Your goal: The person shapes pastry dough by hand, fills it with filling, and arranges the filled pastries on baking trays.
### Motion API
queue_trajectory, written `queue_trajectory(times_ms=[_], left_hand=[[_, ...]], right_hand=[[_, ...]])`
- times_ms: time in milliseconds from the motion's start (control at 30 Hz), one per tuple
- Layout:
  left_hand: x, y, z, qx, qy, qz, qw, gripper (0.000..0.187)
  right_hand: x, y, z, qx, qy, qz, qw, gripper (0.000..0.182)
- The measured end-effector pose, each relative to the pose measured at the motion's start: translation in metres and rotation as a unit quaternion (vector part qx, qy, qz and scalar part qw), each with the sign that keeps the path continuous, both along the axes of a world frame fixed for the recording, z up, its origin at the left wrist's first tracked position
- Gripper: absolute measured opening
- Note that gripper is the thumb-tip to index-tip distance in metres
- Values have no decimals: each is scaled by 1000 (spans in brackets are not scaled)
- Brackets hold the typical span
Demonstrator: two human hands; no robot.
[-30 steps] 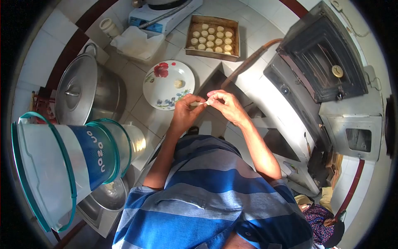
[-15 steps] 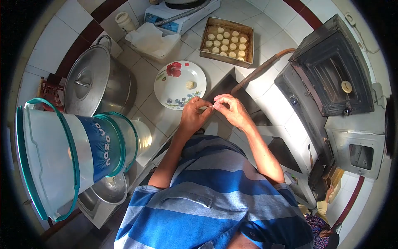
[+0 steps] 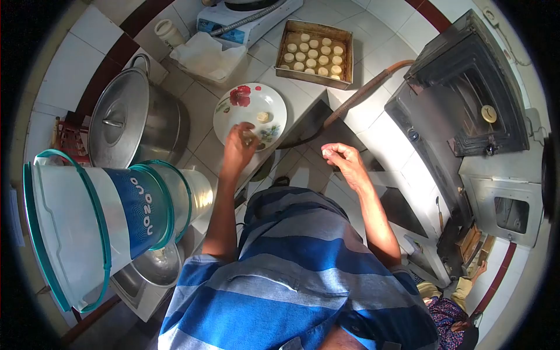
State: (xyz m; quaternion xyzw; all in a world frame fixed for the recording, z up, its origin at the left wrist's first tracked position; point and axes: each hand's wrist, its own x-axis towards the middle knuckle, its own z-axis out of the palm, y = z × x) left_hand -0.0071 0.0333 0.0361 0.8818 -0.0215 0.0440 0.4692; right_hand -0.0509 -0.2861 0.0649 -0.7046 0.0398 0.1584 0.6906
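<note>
Left hand (image 3: 238,146) over the near rim of the flowered plate (image 3: 230,119), fingers curled onto a small dough piece (image 3: 249,138). Right hand (image 3: 344,160) held apart, fingertips pinched, contents unclear. Dough judged soft, light, easily dented; grip gently by its sides.

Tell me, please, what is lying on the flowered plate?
One small dough piece lies on the flowered plate; the left hand covers the near rim, so anything beneath it is hidden.

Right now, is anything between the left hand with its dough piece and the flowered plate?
Nothing visible is in the way. The left hand already reaches over the near rim of the flowered plate, pinching a small dough piece. Another dough piece lies farther in, apart from it. The right hand is off to the side.
</note>
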Motion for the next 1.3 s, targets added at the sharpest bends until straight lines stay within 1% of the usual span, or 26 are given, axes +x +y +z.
queue_trajectory(times_ms=[33,167,233,267,333,400,433,467,500,533,567,600,633,667,700,767,900,933,967,1033,1067,1100,1133,1200,1233,1300], left_hand=[[7,4,6,54,-36,17,998,40],[38,19,-21,98,-7,25,995,47],[40,14,-17,325,-87,41,941,50],[41,11,-16,324,-88,36,941,50],[40,0,-6,229,-145,14,963,53],[50,-4,-33,256,-161,-4,953,52],[55,-3,-49,195,-176,-33,964,49],[57,-7,-53,188,-154,-46,969,39],[78,7,-88,84,-4,-124,989,30],[86,-2,-87,254,-92,-178,946,28],[88,-3,-88,410,-197,-205,867,27],[88,18,-117,203,-249,-132,938,32],[100,35,-145,221,-190,-139,946,41],[110,38,-147,179,-157,-151,959,43],[127,51,-167,135,-115,-160,971,47],[112,12,-80,153,-47,-165,973,48],[114,9,-52,199,-61,-165,964,46],[106,-4,-26,137,12,-153,979,45],[106,-10,-19,136,10,-162,977,45],[111,-15,-13,-21,21,-137,990,44],[129,-12,-33,-55,21,-152,987,42],[127,-23,-27,-56,22,-159,986,42],[116,-42,-14,-164,54,-186,967,43],[95,-77,14,-313,149,-227,910,41],[96,-88,1,-406,191,-266,853,37],[78,-116,-7,-431,225,-287,825,33]], right_hand=[[-4,-5,-4,1,1,-2,1000,27],[-20,-17,-19,-8,23,-31,999,24],[-28,-21,-26,-9,30,-41,999,23],[-32,-23,-30,-14,33,-41,999,23],[-39,-26,-38,-1,44,-60,997,19],[-44,-29,-54,-13,-14,-55,998,19],[-45,-27,-58,-54,-43,-58,996,18],[-47,-23,-54,-92,-66,-67,991,16],[-48,-25,-63,-49,-68,-72,994,17],[-50,-24,-73,-34,-37,-90,995,16],[-50,-24,-81,-35,-93,-95,990,16],[-51,-25,-71,-70,-111,-101,986,18],[-57,-22,-71,-79,-115,-114,984,20],[-61,-21,-66,-38,-115,-122,985,22],[-64,-19,-67,-63,-129,-137,980,25],[-78,-13,-50,-61,-87,-146,984,28],[-109,-14,-49,-34,-108,-173,978,30],[-119,-15,-46,-50,-85,-174,980,35],[-127,-14,-47,-52,-85,-183,978,35],[-143,-7,-49,-81,-39,-219,972,40],[-151,-6,-50,-68,-15,-221,973,44],[-157,-5,-43,-69,-15,-228,971,44],[-164,-4,-32,-60,-6,-242,968,44],[-173,2,-32,-49,6,-259,965,45],[-176,3,-38,-55,-7,-272,961,43],[-187,5,-38,-61,-25,-287,956,41]])
